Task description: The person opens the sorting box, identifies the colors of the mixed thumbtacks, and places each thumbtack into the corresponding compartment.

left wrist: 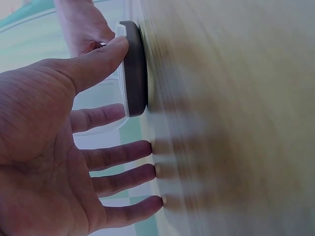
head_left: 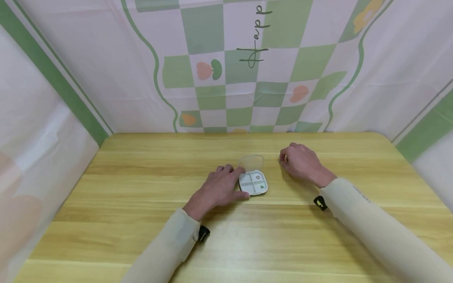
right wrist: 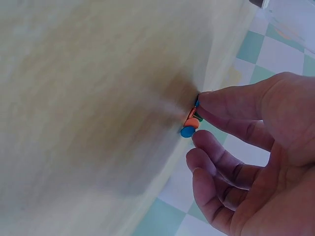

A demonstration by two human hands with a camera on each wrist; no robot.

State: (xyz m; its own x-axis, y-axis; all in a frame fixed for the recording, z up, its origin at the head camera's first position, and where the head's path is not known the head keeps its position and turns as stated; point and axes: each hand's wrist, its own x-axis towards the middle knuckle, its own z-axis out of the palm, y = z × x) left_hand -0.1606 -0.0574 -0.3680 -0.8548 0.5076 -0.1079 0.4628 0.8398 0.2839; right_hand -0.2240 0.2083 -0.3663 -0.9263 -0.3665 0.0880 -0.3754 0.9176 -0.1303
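Observation:
A small white pill box (head_left: 249, 182) with four compartments lies on the table, its clear lid (head_left: 252, 162) swung up at the far side. My left hand (head_left: 223, 186) holds it across its left side, thumb on the near edge and index finger at the far corner; the other fingertips touch the tabletop. A small round piece (head_left: 258, 177) and a green piece (head_left: 262, 186) sit in the two right compartments. Right of the box, my right hand (head_left: 301, 162) pinches at a cluster of small coloured thumbtacks (right wrist: 192, 123), thumb and index finger at a blue one.
The wood-grain table (head_left: 141, 181) runs back to a hanging cloth (head_left: 209, 31) with green checks. Cloth also hangs at both sides. Dark wrist straps show under the left sleeve (head_left: 159, 239) and right sleeve (head_left: 375, 220).

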